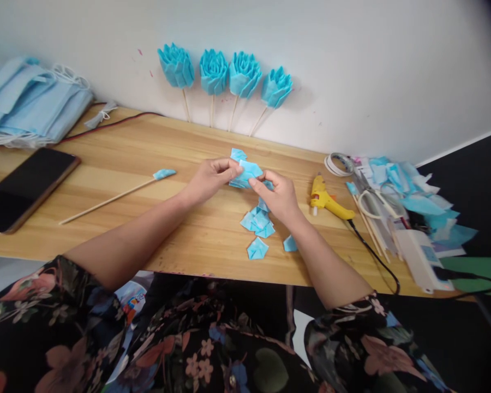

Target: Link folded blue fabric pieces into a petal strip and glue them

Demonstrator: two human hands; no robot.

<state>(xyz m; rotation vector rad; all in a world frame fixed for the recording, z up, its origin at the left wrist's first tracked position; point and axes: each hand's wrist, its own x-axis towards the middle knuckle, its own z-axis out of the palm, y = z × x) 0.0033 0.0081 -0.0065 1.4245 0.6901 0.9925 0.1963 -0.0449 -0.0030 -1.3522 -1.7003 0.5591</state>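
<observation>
Between my two hands, above the middle of the table, is a light-blue folded fabric piece (250, 169). My left hand (213, 177) pinches its left edge between thumb and fingers. From the right, my right hand (279, 195) grips the same piece with thumb and forefinger. Under and around my hands lie several more blue folded pieces (258, 222), like petals; my right hand and forearm partly cover some. Left of my left hand, a thin wooden stick (110, 203) lies on the table, its end wrapped in a small blue fabric bud (164, 173).
Blue fabric flowers (214, 71) on sticks lean on the wall. Left are a stack of face masks (33, 103) and a phone (28, 188). Right are a yellow glue gun (329, 201), tape roll (339, 164), scissors (376, 204), fabric scraps (417, 188) and a white power strip (422, 259).
</observation>
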